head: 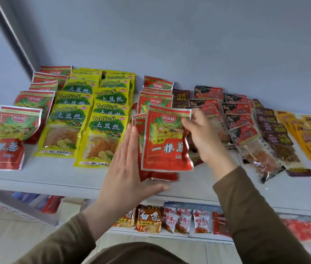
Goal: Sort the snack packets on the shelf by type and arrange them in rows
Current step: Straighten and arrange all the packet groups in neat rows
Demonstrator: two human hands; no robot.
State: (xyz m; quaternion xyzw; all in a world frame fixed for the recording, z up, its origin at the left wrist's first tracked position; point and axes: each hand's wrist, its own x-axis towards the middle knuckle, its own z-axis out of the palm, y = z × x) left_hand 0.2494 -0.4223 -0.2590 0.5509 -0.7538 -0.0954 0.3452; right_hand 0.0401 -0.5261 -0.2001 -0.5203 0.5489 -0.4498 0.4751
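Shelf (pixel 59 178), white, top tier; snack packets laid flat in overlapping rows running front to back.

Sorted, as far as can be judged:
- Far left: red packets (pixel 4 138), one row, front one reading "一根葱".
- Next: yellow packets (pixel 65 128), two rows, marked "TuDouSi 土豆丝"; small print "TIANQINFOODS" on the front ones.
- Right half: dark packets (pixel 246 138) with red labels reading "小面筋", a brown row (pixel 272 126) reading "冷吃", and orange packets (pixel 303 134) at the far right, writing too blurred to read.

Unfinished: a second red group (pixel 156 96) stands mid-shelf, apart from the left red row and loosely stacked, some packets askew. Dark rows also look uneven.

In hand: one red packet (pixel 166 138), "一根葱", held above the middle pile. Right hand (pixel 206 138) pinches its upper right edge, fingers clamped on it. Left hand (pixel 128 164) flat, fingers straight and together, against the pile's left side, seemingly squaring it.

Lower shelf (pixel 170 235): noodle packs (pixel 149 218) reading "白象", and small red-and-white sachets.
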